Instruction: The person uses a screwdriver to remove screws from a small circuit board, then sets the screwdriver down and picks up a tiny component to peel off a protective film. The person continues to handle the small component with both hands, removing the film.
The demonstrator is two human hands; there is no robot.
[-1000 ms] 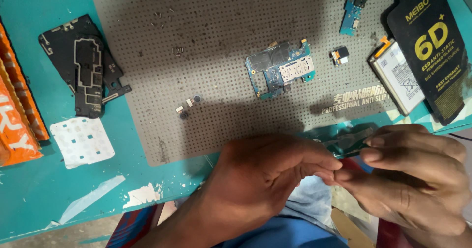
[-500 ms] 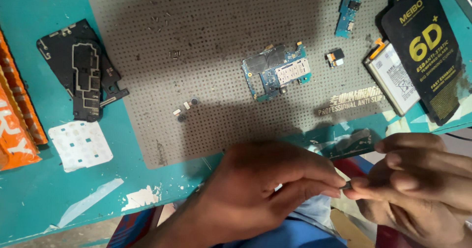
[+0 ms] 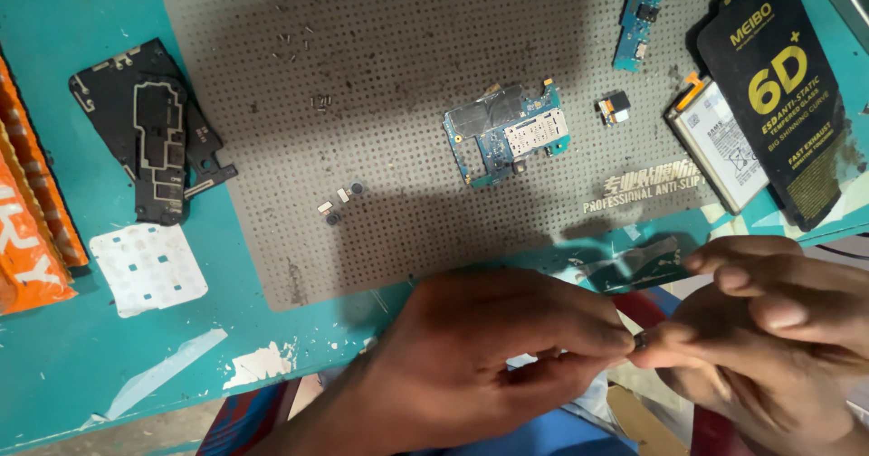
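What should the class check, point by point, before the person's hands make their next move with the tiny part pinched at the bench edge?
1. Tiny dark part pinched between both hands' fingertips: ok.
2. Left hand and right hand off the grey mat: ok.
3. Blue circuit board flat on the mat, untouched: ok.
4. Small loose pieces on the mat, away from the hands: ok.
5. Part's type and orientation: cannot tell, too small.
6. Something underneath to catch the part: cannot tell.
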